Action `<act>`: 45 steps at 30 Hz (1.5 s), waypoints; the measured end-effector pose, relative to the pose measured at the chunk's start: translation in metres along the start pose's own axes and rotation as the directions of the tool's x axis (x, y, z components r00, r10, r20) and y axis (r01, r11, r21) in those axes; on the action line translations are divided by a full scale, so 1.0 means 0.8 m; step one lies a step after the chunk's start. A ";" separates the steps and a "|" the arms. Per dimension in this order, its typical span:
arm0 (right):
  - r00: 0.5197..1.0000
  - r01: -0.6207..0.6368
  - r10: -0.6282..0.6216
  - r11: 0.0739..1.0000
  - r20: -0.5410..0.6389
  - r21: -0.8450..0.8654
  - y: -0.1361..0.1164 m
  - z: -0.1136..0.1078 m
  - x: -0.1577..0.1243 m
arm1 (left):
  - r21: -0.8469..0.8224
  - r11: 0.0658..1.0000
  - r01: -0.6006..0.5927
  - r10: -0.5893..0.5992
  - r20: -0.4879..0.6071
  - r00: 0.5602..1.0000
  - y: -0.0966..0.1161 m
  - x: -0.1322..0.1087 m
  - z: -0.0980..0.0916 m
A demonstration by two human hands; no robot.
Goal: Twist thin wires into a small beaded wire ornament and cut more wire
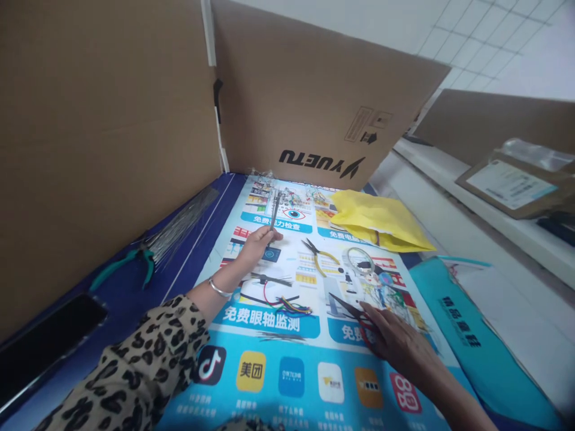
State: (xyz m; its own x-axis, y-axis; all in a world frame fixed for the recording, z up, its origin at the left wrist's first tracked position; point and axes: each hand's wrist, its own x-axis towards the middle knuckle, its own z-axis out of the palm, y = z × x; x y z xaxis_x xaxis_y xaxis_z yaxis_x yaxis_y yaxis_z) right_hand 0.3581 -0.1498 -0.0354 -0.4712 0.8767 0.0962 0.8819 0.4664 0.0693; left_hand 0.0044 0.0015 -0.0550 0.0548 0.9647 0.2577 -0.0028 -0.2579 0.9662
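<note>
My left hand (258,242) is stretched out over the printed poster (287,371) and pinches a thin bunch of metal wires (275,209) that points up and away. My right hand (395,341) rests on the poster at the lower right, fingers closed on red-handled scissors (348,308) whose dark blades point left. Between the hands lie a small bundle of dark wire pieces (269,279) and coloured wires (291,305). Yellow-handled pliers (321,256) lie a little further out.
Cardboard walls (112,131) stand at the left and back. Teal-handled pliers (130,263) and a sheaf of long metal wires (179,230) lie on the blue strip at left, with a black phone (45,341) nearer. A yellow bag (381,221), a tape roll (359,260) and a teal bag (462,335) sit to the right.
</note>
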 end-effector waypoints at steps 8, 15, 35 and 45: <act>0.995 -0.031 0.056 0.962 -0.086 0.272 -0.051 -0.024 0.036 | 0.476 0.747 -0.463 0.476 0.102 0.873 0.018 -0.012 -0.006; 0.995 -0.095 0.084 0.914 0.046 0.394 -0.079 -0.036 0.109 | 0.727 0.386 -0.567 0.629 0.242 0.739 0.023 -0.022 -0.003; 0.827 0.034 0.563 -0.018 -0.018 0.999 -0.152 -0.017 0.217 | 0.671 0.638 -0.376 0.419 0.107 0.902 0.032 -0.034 0.019; 0.827 0.210 0.561 -0.256 -0.032 0.944 -0.163 -0.011 0.234 | 0.770 0.449 -0.453 0.476 0.223 0.851 0.029 -0.040 0.027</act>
State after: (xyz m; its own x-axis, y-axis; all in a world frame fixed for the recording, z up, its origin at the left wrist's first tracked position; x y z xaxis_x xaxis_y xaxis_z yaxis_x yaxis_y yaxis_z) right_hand 0.1544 -0.0476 -0.0176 0.1041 0.9832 0.1502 -0.3094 0.1755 -0.9346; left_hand 0.0245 -0.0361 -0.0413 0.2676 0.6858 0.6768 0.7432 -0.5940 0.3079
